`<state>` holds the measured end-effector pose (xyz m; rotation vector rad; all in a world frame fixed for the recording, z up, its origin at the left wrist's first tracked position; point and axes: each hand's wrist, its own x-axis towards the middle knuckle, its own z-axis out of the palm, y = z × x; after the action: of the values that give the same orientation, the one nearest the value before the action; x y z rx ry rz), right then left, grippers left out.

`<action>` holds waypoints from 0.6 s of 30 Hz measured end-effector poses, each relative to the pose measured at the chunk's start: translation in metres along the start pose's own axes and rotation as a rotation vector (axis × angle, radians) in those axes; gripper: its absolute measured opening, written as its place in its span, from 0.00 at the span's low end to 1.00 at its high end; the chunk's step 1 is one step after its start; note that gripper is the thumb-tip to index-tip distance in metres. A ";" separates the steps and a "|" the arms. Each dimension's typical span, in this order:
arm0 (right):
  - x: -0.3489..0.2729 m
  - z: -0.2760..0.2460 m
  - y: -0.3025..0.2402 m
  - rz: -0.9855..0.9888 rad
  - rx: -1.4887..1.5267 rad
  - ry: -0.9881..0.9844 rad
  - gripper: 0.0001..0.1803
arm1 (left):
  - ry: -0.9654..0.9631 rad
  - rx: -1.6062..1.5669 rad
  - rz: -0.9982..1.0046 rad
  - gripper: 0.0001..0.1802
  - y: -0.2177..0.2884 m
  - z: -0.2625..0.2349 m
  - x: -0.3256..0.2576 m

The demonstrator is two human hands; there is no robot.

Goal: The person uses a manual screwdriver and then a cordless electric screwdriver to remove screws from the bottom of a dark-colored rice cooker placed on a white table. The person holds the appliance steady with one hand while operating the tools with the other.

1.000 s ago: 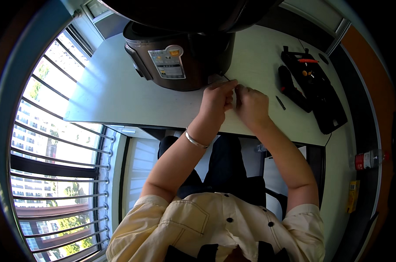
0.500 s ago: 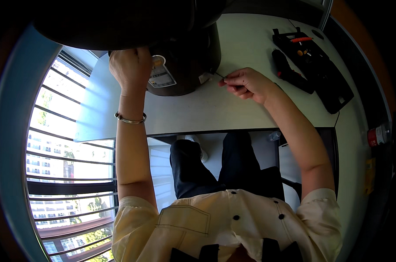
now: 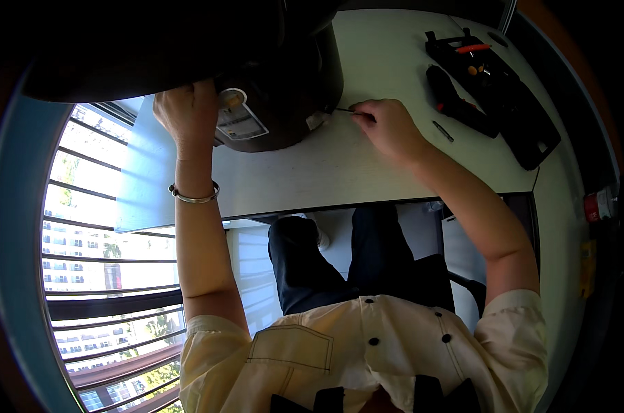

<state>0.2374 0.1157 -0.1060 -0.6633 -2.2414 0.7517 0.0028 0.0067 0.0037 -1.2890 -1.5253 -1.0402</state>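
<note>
A dark, rounded appliance (image 3: 277,96) with a label on its side stands on the desk, its wide upper part filling the top left. My left hand (image 3: 187,113) is closed in a fist against its left side, beneath that overhanging part; what the fingers grip is hidden. In my right hand (image 3: 391,127), thumb and fingers pinch a thin dark rod (image 3: 344,110). The rod's tip points left at the appliance's lower right side, close to a small pale tag (image 3: 317,121); whether it touches cannot be made out.
A short metal bit (image 3: 443,131) lies right of my right hand. Beyond it are a black cordless screwdriver (image 3: 460,103) and an open black tool case (image 3: 515,117) with an orange-red tool inside. The pale desk (image 3: 284,180) ends before my lap; a barred window (image 3: 112,261) is at left.
My right hand has turned over, back upward, bringing the rod closer to the appliance. The whole view has shifted slightly; my left hand keeps its place on the appliance.
</note>
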 end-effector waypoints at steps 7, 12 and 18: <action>0.017 -0.016 -0.014 0.665 0.806 -0.466 0.11 | -0.074 0.013 -0.029 0.19 -0.003 -0.001 -0.001; 0.022 -0.015 0.002 0.746 1.135 -0.576 0.09 | -0.052 -0.026 -0.050 0.17 0.000 -0.004 0.001; -0.004 0.019 0.003 -0.436 -0.387 0.107 0.05 | -0.053 -0.001 -0.005 0.16 -0.003 -0.002 -0.002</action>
<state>0.2267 0.1098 -0.1214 -0.3522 -2.3336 0.0668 0.0004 0.0045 0.0024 -1.3237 -1.5685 -1.0165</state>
